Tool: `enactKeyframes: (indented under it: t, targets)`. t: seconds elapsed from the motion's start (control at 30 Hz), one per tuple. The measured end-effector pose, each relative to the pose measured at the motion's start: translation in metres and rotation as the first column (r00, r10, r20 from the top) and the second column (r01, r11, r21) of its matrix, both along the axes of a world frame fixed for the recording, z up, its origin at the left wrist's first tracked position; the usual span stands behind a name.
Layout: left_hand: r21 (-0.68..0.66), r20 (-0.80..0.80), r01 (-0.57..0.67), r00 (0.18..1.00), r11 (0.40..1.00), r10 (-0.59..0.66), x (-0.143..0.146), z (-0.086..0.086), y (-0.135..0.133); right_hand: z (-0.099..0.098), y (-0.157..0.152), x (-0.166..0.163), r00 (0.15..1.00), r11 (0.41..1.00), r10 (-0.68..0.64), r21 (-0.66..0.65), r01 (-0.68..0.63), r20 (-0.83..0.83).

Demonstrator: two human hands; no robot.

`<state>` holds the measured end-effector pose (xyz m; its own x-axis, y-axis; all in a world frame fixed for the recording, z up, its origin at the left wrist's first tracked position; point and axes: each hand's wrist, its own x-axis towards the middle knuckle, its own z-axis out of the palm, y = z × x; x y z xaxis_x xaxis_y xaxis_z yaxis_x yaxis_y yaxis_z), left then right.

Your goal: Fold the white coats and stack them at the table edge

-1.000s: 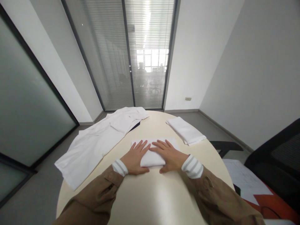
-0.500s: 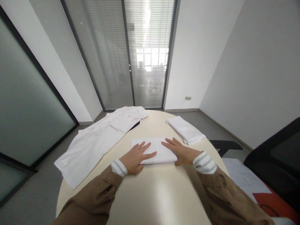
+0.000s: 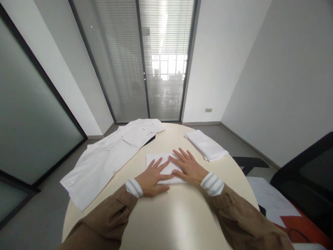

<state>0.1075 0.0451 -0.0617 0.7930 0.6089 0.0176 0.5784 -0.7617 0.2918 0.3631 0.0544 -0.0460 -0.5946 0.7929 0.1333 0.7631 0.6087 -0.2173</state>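
Observation:
Under both palms lies a folded white cloth (image 3: 166, 169) on the round table. My left hand (image 3: 154, 177) rests on its left part with fingers spread. My right hand (image 3: 189, 168) lies flat across its right part, fingers apart, hiding that edge. The thumbs of the two hands nearly meet over the cloth. Neither hand grips anything. Beyond my right hand is another folded white cloth (image 3: 206, 144). A large white garment (image 3: 109, 156) is spread along the table's left side, over something dark.
The cream round table (image 3: 166, 222) fills the lower middle. To the right stand a black chair (image 3: 307, 173) with an armrest and papers (image 3: 270, 198) beside a red surface (image 3: 301, 224). A glass partition with blinds (image 3: 125, 69) stands behind.
My right hand has moved left from the cloth's right edge onto its middle and right part. My left hand has stayed nearly in place, with its fingers spread a little wider.

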Motion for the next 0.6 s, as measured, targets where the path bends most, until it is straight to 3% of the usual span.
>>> enactKeyframes:
  t: [0.1,0.2,0.3,0.37,0.47,0.6]
  targets:
    - [-0.031,0.000,-0.209,0.978,0.977,0.210,0.006,-0.006,-0.002,-0.014,0.002,-0.003,0.998,0.997,-0.052,-0.057,0.053,0.027]
    - [0.032,-0.005,-0.414,0.910,0.910,0.414,0.013,-0.014,-0.004,-0.021,0.004,-0.002,0.998,0.993,-0.067,-0.092,0.068,0.021]
    - [0.084,0.004,-0.455,0.890,0.887,0.456,0.016,-0.019,-0.007,-0.025,0.009,0.002,0.994,0.982,-0.112,-0.153,0.109,-0.014]
    - [0.094,0.008,-0.463,0.886,0.882,0.464,0.017,-0.020,-0.008,-0.030,0.016,0.006,0.962,0.955,-0.268,-0.147,0.259,-0.045]
    - [0.080,0.032,-0.477,0.879,0.875,0.476,0.016,-0.024,-0.008,-0.040,0.027,0.019,0.846,0.856,-0.517,-0.093,0.508,-0.131]
    - [0.065,0.119,-0.547,0.835,0.835,0.537,0.017,-0.030,-0.008,-0.050,0.042,0.041,0.777,0.840,-0.542,-0.208,0.500,-0.321]
